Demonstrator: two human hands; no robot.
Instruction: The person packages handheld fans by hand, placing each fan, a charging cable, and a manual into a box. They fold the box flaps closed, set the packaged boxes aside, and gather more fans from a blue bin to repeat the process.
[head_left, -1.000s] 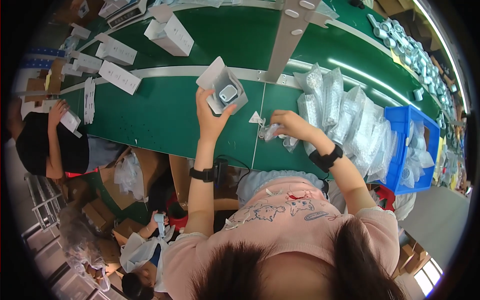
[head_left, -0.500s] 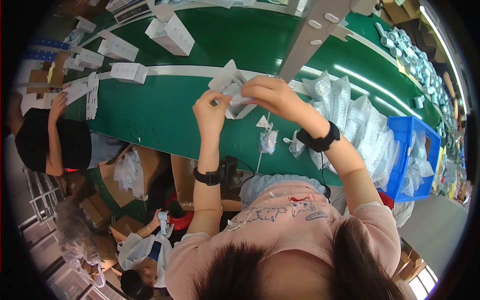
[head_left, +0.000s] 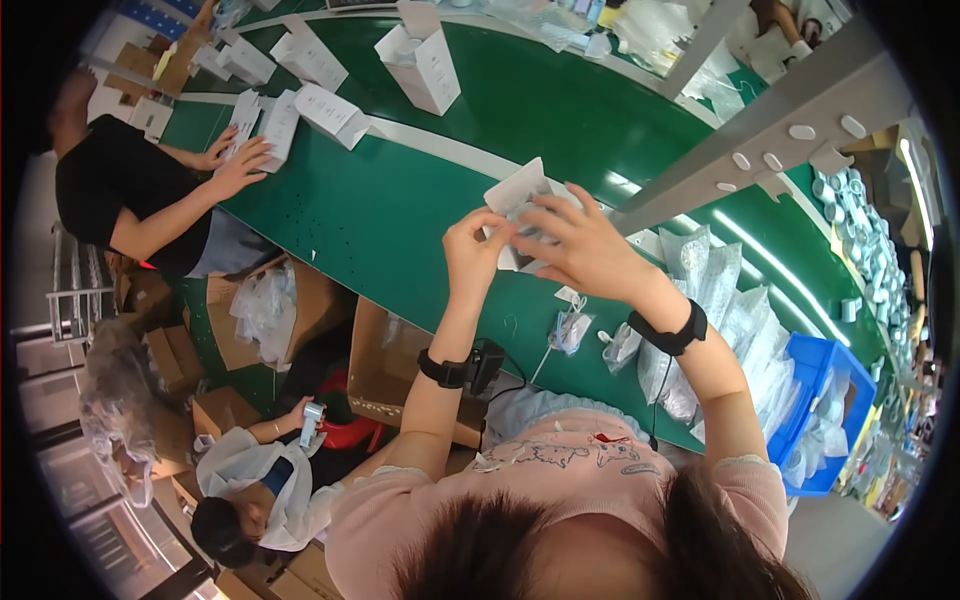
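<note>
A white carton box (head_left: pixel 520 187) stands on the green worktable with its flap raised, between my two hands. Something pale and partly see-through shows in its opening, mostly covered by my fingers. My left hand (head_left: pixel 474 250) is closed in a pinch at the box's left rim; whether it grips the wall or the contents is hidden. Over the opening, my right hand (head_left: pixel 575 245) has its fingers spread and seems to hold nothing. Close to me lie a small clear bag with a bluish part (head_left: pixel 570 330) and another small bag (head_left: pixel 621 347).
Bubble-wrapped pieces (head_left: pixel 745 320) and a blue bin (head_left: pixel 815 430) stand to my right. A grey metal post (head_left: pixel 740 130) rises just beyond my right hand. More white boxes (head_left: pixel 425 70) stand at the far left, where a co-worker in black (head_left: pixel 150 190) handles some.
My right hand has gone from pinching inside the box to spread fingers. The view has turned, shifting everything. The co-worker at left now has both hands on white boxes.
</note>
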